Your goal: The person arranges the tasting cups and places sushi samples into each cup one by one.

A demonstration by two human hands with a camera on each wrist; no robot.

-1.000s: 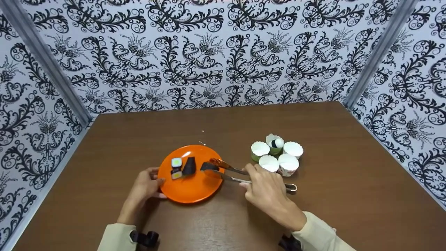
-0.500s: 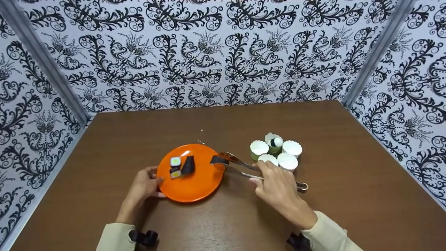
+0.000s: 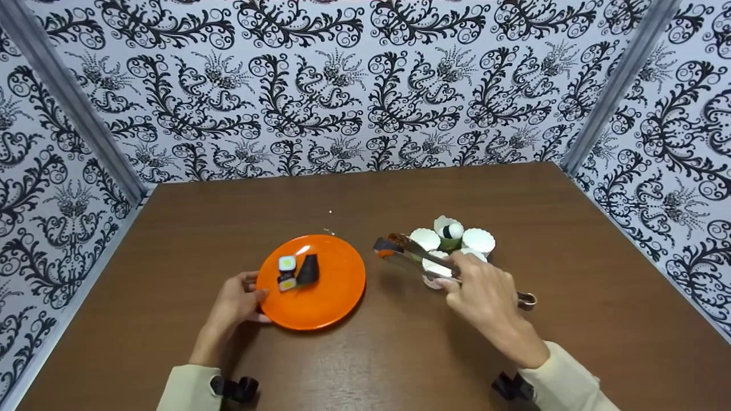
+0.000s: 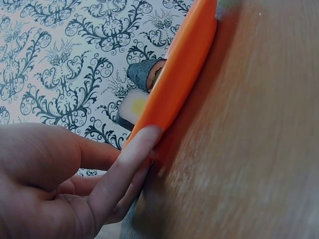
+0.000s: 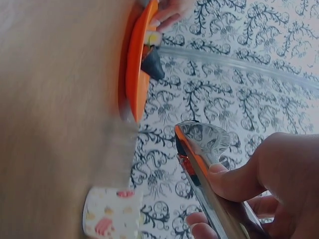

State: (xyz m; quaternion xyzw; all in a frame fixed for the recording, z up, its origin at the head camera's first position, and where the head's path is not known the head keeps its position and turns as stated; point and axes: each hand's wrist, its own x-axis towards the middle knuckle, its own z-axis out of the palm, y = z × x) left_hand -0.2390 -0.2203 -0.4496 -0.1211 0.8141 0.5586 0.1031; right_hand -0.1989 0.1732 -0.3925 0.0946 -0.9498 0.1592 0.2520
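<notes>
My left hand [image 3: 235,299] grips the left rim of an orange plate [image 3: 334,302]. On that plate lie two small square sushi pieces [image 3: 287,264] and a dark cone-shaped hand roll [image 3: 309,270]. My right hand [image 3: 485,291] holds metal tongs [image 3: 428,257] in the air, right of the plate. Between the tong tips is a dark wrapped sushi piece [image 3: 384,246] with some orange showing, mostly hidden by the metal in the right wrist view. The tongs overlap the near paper cups [image 3: 437,261] in the head view.
Several paper baking cups stand in a cluster on the brown table [image 3: 354,371], right of the plate. The back cup [image 3: 444,221] contains a white ball with a dark band [image 3: 453,230]. Small white specks lie behind the plate. Patterned walls [image 3: 337,85] border the table.
My right hand has carried the tongs and the dark sushi piece off the plate, rightward toward the cups. The left hand has stayed on the plate's rim.
</notes>
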